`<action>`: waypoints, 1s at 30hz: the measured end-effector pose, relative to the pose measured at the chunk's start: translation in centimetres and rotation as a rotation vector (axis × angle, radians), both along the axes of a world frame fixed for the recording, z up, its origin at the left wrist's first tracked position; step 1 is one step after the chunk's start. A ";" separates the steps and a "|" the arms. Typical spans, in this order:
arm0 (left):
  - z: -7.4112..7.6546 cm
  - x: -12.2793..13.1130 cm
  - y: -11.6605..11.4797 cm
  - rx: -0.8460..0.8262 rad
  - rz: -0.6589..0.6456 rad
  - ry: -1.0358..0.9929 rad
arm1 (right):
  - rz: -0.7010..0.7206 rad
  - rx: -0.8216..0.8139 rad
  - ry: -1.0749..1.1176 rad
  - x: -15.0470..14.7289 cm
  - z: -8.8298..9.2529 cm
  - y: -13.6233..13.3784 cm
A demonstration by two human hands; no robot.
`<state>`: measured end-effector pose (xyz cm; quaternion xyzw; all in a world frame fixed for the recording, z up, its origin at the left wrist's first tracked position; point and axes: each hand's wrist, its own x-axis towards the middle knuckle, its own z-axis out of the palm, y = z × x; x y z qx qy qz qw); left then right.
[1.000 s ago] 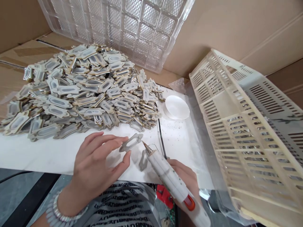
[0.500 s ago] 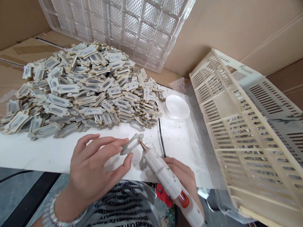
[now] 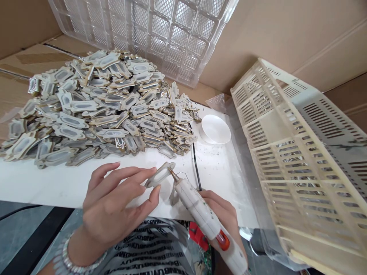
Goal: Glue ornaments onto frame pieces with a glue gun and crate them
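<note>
Between thumb and fingertips, my left hand [image 3: 117, 208] pinches a small grey frame-shaped piece [image 3: 159, 175] by its left end, tilted over the white tabletop. My right hand [image 3: 222, 210] is wrapped round a white glue gun [image 3: 197, 210], largely hidden behind its body. The metal nozzle touches or nearly touches the right end of the grey piece. A thin wire stand shows behind the nozzle. Beyond my hands lies a large heap of similar grey pieces [image 3: 111, 107].
A white bowl [image 3: 215, 130] stands right of the heap. A slatted cream crate [image 3: 275, 152] is at the right. A clear compartment tray [image 3: 169, 34] leans at the back. A black cable [image 3: 196, 166] crosses the white tabletop [image 3: 25, 183].
The glue gun's nozzle has shifted slightly right and up along the end of the grey piece. My left hand keeps almost the same pose, and the view has moved very slightly.
</note>
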<state>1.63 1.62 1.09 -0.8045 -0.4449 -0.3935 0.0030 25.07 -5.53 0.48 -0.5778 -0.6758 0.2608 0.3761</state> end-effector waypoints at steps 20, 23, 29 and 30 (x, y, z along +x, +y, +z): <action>-0.1 0.1 0.1 0.035 -0.001 -0.058 | 0.031 -0.023 0.014 0.5 -0.6 -0.4; -0.3 -0.2 0.0 0.004 -0.009 -0.085 | 0.036 -0.015 0.040 0.6 -0.9 -0.5; 0.0 -0.4 -0.2 -0.081 -0.043 -0.142 | -0.045 -0.013 0.053 0.6 -0.7 -0.2; 0.1 -0.3 -0.2 -0.127 -0.067 -0.186 | -0.092 -0.006 0.051 0.5 -0.6 -0.1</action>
